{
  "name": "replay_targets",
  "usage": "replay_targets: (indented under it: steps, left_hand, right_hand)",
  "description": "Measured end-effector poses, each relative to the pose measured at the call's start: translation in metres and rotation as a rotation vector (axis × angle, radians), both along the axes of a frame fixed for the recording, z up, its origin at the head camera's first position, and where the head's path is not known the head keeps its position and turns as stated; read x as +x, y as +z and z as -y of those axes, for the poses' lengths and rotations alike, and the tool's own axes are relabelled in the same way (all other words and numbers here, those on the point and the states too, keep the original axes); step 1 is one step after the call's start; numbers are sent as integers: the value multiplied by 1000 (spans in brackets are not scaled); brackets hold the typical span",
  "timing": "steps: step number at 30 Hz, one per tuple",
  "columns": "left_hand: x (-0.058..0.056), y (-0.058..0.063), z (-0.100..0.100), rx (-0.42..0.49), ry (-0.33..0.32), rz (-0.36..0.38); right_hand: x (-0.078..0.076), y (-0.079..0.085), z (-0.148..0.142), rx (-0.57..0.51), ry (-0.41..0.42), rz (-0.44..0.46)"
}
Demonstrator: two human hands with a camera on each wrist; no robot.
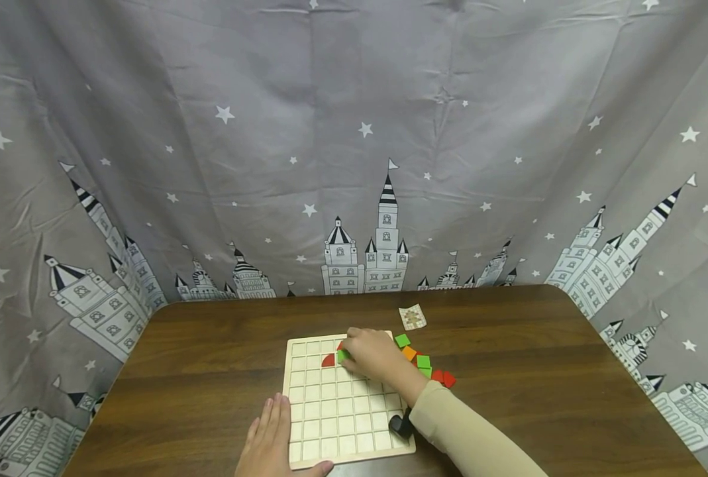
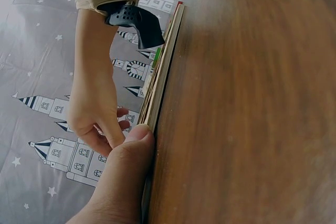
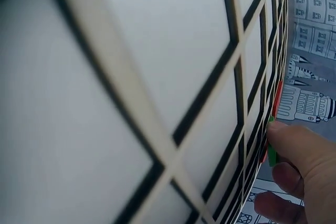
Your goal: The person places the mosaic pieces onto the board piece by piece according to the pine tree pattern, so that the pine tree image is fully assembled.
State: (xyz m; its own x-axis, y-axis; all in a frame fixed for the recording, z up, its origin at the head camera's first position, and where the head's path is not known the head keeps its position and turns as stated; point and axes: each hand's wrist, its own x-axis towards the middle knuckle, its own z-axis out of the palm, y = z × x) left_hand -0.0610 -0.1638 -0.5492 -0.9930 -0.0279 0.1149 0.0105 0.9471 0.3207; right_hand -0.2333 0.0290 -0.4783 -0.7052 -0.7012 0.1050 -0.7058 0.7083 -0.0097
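Note:
A pale wooden grid board [image 1: 330, 417] lies on the brown table. My right hand [image 1: 374, 354] is over its far part and pinches a green square tile [image 1: 342, 356] between thumb and fingers; the right wrist view shows the green tile [image 3: 272, 153] at the thumb tip, close to the grid. Just left of it a red quarter-round tile [image 1: 328, 360] sits in a cell, and another red piece [image 1: 340, 345] peeks out behind the fingers. My left hand [image 1: 270, 440] rests along the board's left edge, fingers straight, thumb at the near edge.
Right of the board lie loose green tiles [image 1: 423, 362], an orange tile [image 1: 409, 353] and red tiles [image 1: 443, 378]. A small patterned card [image 1: 412, 317] is behind them. A black wrist camera [image 1: 400, 424] hangs over the board's near right corner. A grey castle-print curtain [image 1: 258, 165] stands behind the table.

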Motion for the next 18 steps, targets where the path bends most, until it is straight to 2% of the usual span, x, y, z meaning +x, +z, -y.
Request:
replay_targets:
  steps: [11,18]
  left_hand:
    - [0,-1,0,1,5,8]
    - [0,0,0,-4,5,4]
  right_hand:
    - [1,-5,0,-62,-14,79]
    - [0,-8,-1,-106,-23,95]
